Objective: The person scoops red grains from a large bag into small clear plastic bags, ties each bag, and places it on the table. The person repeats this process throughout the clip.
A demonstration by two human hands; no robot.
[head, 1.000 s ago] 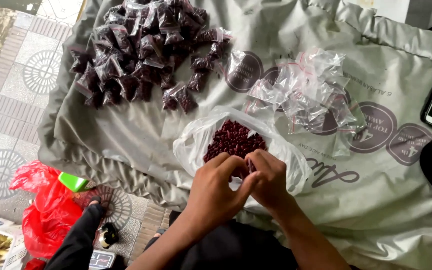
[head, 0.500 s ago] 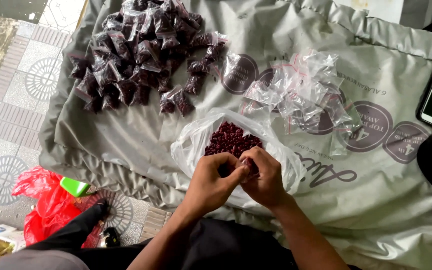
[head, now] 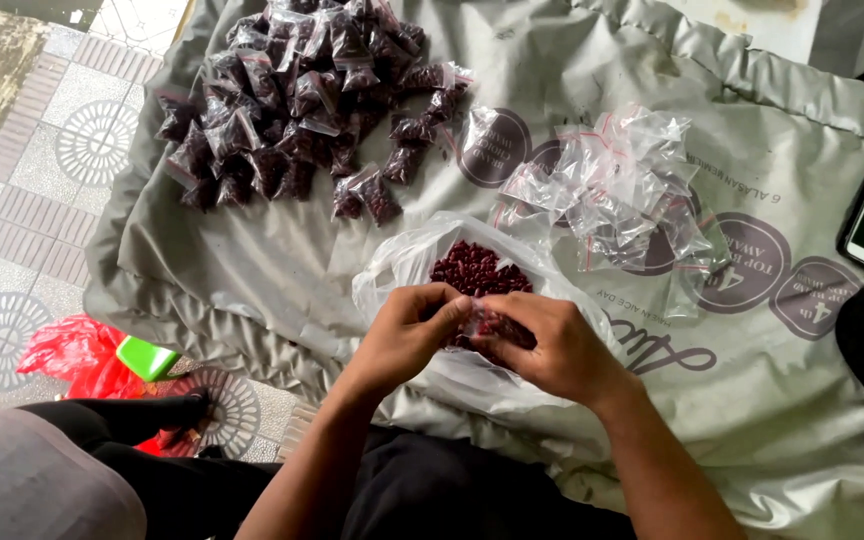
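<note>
Both hands shifted slightly since 0.5 s ago, same spot. My left hand & right hand pinch a small bean packet between them, over the open bag of red beans near the sheet's front edge. Filled packets piled at far left corner.

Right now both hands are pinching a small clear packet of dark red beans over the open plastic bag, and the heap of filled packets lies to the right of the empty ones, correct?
Not quite. The head view shows the heap of filled packets left of the empty ones. The rest holds: left hand and right hand pinch the small clear packet over the open plastic bag.
</note>
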